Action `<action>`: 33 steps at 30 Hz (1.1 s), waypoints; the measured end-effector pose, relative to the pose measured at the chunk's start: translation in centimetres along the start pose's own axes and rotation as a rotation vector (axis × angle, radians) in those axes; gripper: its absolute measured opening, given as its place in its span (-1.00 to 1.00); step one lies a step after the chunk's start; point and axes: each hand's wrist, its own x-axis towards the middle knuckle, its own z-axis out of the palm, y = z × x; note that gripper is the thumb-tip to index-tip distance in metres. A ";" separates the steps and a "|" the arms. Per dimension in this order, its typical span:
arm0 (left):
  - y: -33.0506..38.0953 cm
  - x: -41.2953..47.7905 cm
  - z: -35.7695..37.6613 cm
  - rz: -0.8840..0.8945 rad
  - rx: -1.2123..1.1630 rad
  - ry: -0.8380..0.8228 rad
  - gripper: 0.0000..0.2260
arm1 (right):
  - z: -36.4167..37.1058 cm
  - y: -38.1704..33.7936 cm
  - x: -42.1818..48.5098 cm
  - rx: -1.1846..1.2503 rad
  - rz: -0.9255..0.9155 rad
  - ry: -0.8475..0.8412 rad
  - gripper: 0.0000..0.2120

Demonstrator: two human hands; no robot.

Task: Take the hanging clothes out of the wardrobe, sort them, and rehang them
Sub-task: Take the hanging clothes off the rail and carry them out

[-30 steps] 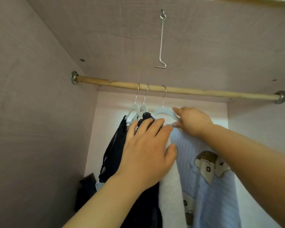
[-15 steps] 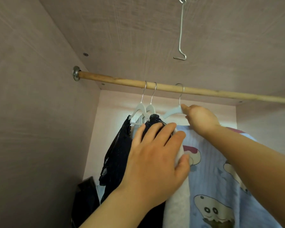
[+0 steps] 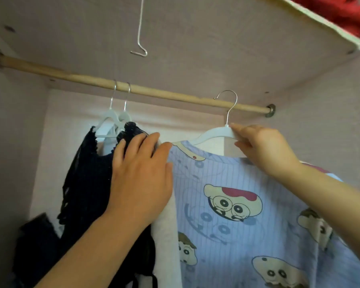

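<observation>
A wooden rail (image 3: pixel 158 94) runs across the wardrobe. My right hand (image 3: pixel 262 148) pinches a white hanger (image 3: pixel 213 134) carrying a light blue cartoon-print shirt (image 3: pixel 237 215); its metal hook is off the rail, in front of it towards the right end. My left hand (image 3: pixel 140 179) lies flat with straight fingers against a black lacy garment (image 3: pixel 87 179) and a white garment (image 3: pixel 164 235). Two white hangers (image 3: pixel 114 121) remain hooked on the rail at left, holding those clothes.
A bent wire hook (image 3: pixel 139 38) dangles from the wardrobe ceiling. Dark clothing (image 3: pixel 35 246) sits low at the left. The top board's edge (image 3: pixel 330 23) shows at upper right with red fabric (image 3: pixel 341 11) above it. The wardrobe's side walls stand close on both sides.
My right hand has lifted the blue shirt's hanger off the rail and drawn it right, out towards me. My left hand stays pressed on the remaining clothes.
</observation>
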 end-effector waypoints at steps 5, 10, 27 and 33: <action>7.6 -0.1 1.2 0.109 -0.194 0.057 -0.65 | -6.9 1.9 -7.7 -0.099 0.095 -0.038 -0.65; 17.7 -1.9 0.4 0.179 -0.561 -0.054 -0.56 | -15.4 2.6 -15.1 -0.254 0.154 -0.033 -0.59; 50.6 -11.1 -26.4 0.599 -1.628 0.058 -0.40 | -58.7 -6.2 -39.9 -0.884 0.685 -0.207 -0.57; 61.4 -17.5 -42.1 0.686 -1.991 0.122 -0.48 | -73.2 -15.1 -46.9 -1.172 0.817 -0.297 -0.60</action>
